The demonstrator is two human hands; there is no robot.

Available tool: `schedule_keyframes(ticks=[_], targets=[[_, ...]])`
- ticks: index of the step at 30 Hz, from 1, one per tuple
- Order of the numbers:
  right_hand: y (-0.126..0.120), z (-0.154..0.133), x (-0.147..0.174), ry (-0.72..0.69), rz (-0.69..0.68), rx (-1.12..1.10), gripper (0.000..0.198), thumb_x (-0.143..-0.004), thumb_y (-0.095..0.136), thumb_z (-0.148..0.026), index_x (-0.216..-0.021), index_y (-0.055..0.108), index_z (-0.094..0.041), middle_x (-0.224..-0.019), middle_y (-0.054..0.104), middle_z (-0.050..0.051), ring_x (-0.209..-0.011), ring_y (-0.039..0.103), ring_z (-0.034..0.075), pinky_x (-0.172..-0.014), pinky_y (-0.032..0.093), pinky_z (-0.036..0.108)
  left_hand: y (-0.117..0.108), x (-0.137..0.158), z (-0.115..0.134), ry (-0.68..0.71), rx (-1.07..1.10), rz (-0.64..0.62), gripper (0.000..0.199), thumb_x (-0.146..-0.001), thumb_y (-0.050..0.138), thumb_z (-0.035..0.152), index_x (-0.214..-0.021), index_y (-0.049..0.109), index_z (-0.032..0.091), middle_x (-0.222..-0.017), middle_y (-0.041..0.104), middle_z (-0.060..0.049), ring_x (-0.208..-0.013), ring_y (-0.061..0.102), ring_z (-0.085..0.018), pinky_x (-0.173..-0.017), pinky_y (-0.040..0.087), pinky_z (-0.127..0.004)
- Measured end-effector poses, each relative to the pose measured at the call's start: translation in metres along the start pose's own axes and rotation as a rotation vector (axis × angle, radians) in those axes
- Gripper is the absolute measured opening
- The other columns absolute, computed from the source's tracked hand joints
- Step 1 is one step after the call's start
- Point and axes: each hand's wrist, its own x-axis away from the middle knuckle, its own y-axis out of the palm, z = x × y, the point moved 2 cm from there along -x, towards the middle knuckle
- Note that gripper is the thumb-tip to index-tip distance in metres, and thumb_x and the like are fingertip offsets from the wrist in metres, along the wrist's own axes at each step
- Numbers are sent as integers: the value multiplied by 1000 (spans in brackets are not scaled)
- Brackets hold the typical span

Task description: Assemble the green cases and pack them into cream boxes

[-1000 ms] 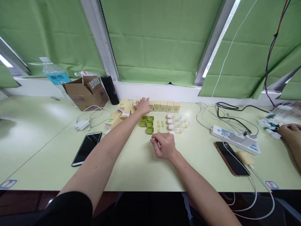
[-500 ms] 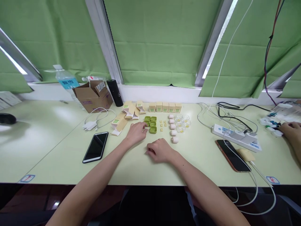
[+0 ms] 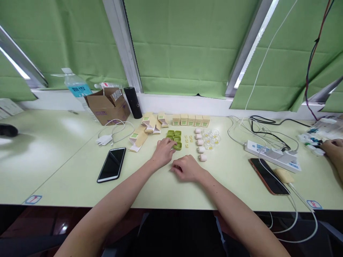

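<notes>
Head view, two hands (image 3: 164,151) (image 3: 187,167), grips unclear, five green trays (image 3: 178,147), five pink cylinders (image 3: 199,142)

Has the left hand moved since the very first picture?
Yes, the left hand has moved toward the person: it was at the left end of the row of small boxes, and now it is by the green trays.

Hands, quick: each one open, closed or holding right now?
Left hand: fingers at the nearest green container; grip can't be told.
Right hand: loosely curled, no held item visible.
</notes>
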Motion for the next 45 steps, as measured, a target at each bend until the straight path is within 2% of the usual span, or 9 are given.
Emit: schedule_keyframes(ticks=[8, 13, 17, 21, 24, 27, 31, 35, 45], targets=[[-1, 1, 1, 10, 19, -4, 17, -95, 65, -26, -85, 77, -19, -74, 78, 3, -64, 61, 16, -62, 26, 28, 7, 1, -2, 49, 29, 52, 17, -90, 59, 13, -93, 72, 23, -116, 64, -9, -105, 64, -27, -99, 44, -50], [-1, 3, 1, 28, 63, 13, 16, -94, 64, -26, -86, 77, -21, -79, 79, 2, -64, 61, 15, -62, 25, 29, -3, 3, 0, 49, 188, 215, 7, -91, 58, 17, -93, 62, 22, -136, 63, -13, -127, 60, -32, -109, 46, -53], [-6, 11, -2, 139, 170, 171, 25, -97, 59, -27, -80, 75, -19, -76, 77, 5, -66, 60, 17, -63, 23, 32, -10, 2, -2, 15, 341, 346, 7, -89, 60, 17, -89, 56, 23, -132, 67, -13, -128, 63, -31, -108, 50, -51], [-17, 29, -2, 324, 289, 321, 24, -96, 55, -19, -84, 76, -17, -86, 78, 10, -83, 63, 22, -73, 28, 36, -12, 0, -8, -65, 473, 435, 25, -85, 66, 21, -107, 55, 23, -122, 70, -11, -113, 69, -29, -98, 56, -47], [-21, 44, 0, 416, 281, 391, 21, -91, 57, -12, -88, 78, -17, -94, 78, 12, -96, 62, 27, -80, 29, 38, -11, -3, -12, -100, 589, 481, 47, -82, 71, 23, -125, 51, 23, -125, 68, -12, -115, 69, -28, -92, 56, -42], [-21, 53, 1, 470, 253, 428, 23, -88, 57, -10, -91, 79, -16, -97, 77, 13, -101, 59, 28, -84, 28, 40, -8, -5, -15, -101, 654, 493, 55, -81, 72, 23, -132, 52, 23, -129, 68, -13, -122, 66, -28, -91, 55, -40], [-17, 55, -5, 450, 227, 431, 30, -87, 55, -5, -99, 80, -17, -99, 77, 13, -103, 58, 28, -86, 28, 40, -4, -8, -14, -98, 682, 494, 48, -81, 73, 23, -128, 63, 23, -128, 69, -11, -110, 67, -25, -87, 54, -38], [-13, 54, -16, 439, 193, 453, 26, -87, 57, -6, -94, 80, -17, -93, 76, 14, -100, 57, 28, -87, 27, 41, -4, -6, -7, -56, 670, 507, 48, -79, 73, 19, -126, 68, 25, -127, 69, -9, -105, 66, -23, -85, 54, -36], [-10, 52, -23, 385, 265, 489, 23, -87, 59, -4, -90, 78, -16, -88, 75, 15, -97, 57, 29, -85, 29, 41, -9, -5, 9, -19, 617, 464, 46, -80, 70, 17, -126, 67, 24, -124, 68, -9, -102, 64, -22, -85, 53, -36]])
